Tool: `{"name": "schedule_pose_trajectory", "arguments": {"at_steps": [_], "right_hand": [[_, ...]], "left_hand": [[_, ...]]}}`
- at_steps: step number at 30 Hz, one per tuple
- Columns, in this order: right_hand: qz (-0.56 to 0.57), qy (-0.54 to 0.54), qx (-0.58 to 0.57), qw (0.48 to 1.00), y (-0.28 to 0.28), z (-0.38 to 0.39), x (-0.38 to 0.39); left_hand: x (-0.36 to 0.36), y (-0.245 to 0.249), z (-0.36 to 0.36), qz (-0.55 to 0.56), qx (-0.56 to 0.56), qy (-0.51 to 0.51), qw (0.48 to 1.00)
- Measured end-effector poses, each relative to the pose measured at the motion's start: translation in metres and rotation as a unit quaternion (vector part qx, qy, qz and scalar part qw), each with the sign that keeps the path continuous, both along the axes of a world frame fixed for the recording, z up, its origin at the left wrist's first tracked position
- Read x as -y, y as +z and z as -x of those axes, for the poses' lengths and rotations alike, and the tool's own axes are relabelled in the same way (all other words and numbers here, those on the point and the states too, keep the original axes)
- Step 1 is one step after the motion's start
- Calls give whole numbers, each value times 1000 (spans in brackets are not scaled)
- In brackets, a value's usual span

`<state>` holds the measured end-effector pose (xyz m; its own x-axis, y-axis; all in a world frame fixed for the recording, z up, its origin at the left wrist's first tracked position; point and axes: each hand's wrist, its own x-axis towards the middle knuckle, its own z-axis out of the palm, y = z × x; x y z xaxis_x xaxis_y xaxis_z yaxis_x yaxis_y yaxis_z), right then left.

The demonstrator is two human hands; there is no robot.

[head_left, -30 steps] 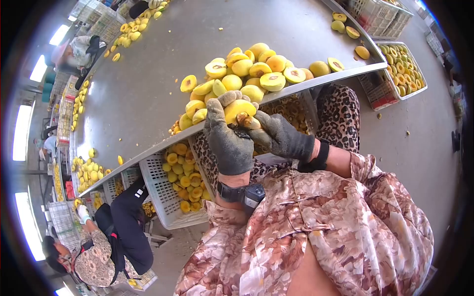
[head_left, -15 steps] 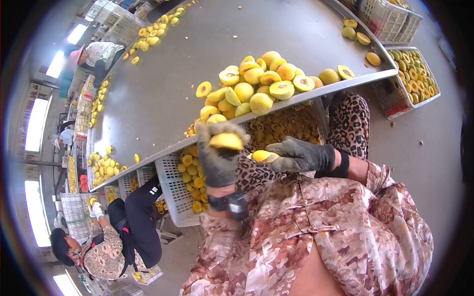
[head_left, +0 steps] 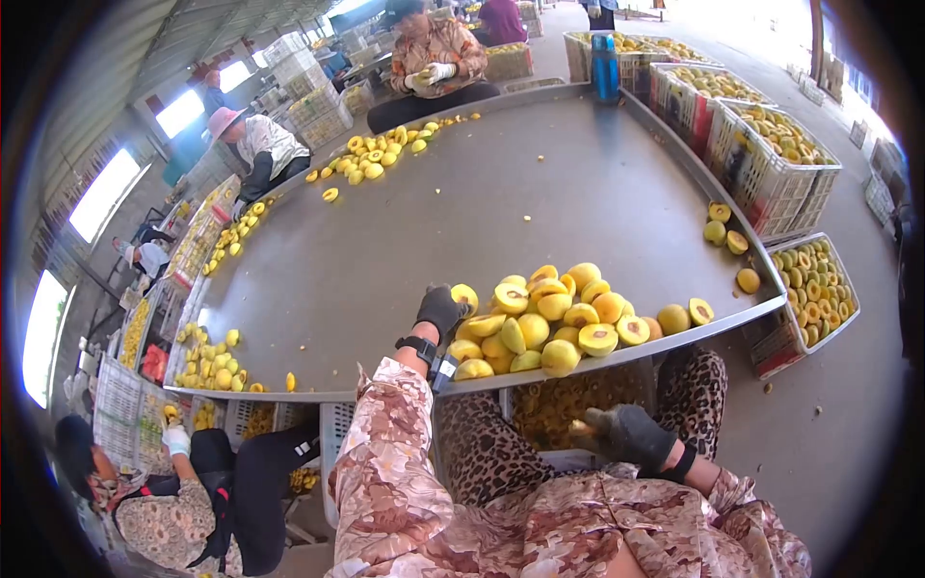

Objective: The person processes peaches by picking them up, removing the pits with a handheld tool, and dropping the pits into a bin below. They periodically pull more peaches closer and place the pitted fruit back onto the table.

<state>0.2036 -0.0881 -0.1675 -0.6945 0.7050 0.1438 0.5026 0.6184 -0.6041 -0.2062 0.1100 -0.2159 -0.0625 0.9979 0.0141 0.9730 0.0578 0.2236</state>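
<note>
On the near edge of the metal table lies a pile of yellow peaches (head_left: 540,323), many cut in half, some showing a pit or reddish hollow. My left hand (head_left: 441,310), in a dark grey glove, is stretched over the table at the pile's left end. Its fingers are closed round a peach half (head_left: 464,297) with the cut side up. My right hand (head_left: 628,433), gloved too, is closed above my lap; a small pale tip pokes out at its fingertips, too small to name. Below it, under the table edge, a crate of peach pieces (head_left: 568,409) is partly hidden.
The metal table (head_left: 462,222) has a raised rim. Peach halves (head_left: 727,241) lie at its right edge, beside a full crate (head_left: 814,289) on the floor. A blue bottle (head_left: 604,67) stands at the far corner. Co-workers sit left (head_left: 183,501) and at the far side (head_left: 438,63).
My left hand has gone from above my lap up to the pile on the table. The yellow piece at my right hand no longer shows. The view has tilted up.
</note>
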Motion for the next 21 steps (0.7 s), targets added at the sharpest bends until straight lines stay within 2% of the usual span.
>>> {"name": "schedule_pose_trajectory", "arguments": {"at_steps": [2, 3, 4, 5, 6, 7, 8, 11, 12, 14, 17, 20, 21], "right_hand": [[20, -7, -4, 1000, 9, -7, 5], [59, -21, -39, 997, 14, -6, 5], [104, -38, -74, 991, 22, -6, 1], [149, -61, -112, 981, 28, -6, -3], [155, -67, -189, 967, 30, -1, -5], [156, -70, -214, 962, 36, 4, -8], [201, -70, -211, 954, 39, 8, -9], [175, -40, -230, 956, 36, 29, -12], [172, -26, -251, 952, 41, 37, -12], [166, 3, -295, 941, 55, 52, -7], [71, -57, -355, 930, 42, 73, -4], [101, -84, -288, 948, 28, 63, -6], [102, -82, -283, 950, 26, 62, -5]], "left_hand": [[-22, -5, 4, 60, 119, -41, 990], [-21, -9, 9, 59, 318, -16, 946], [-17, -16, 6, 63, 502, 13, 862], [4, 19, -14, 33, 535, 52, 842], [27, 55, -34, 13, 580, 56, 812], [50, 91, -53, -7, 623, 59, 780], [69, 99, -64, -26, 682, 34, 730], [123, 111, -98, -6, 730, -28, 683], [144, 116, -112, -6, 711, 1, 703], [174, 112, -144, -59, 764, 24, 642], [208, 115, -174, -39, 833, -3, 552], [215, 106, -193, -14, 911, 43, 410], [215, 101, -195, -12, 902, 62, 428]]}}
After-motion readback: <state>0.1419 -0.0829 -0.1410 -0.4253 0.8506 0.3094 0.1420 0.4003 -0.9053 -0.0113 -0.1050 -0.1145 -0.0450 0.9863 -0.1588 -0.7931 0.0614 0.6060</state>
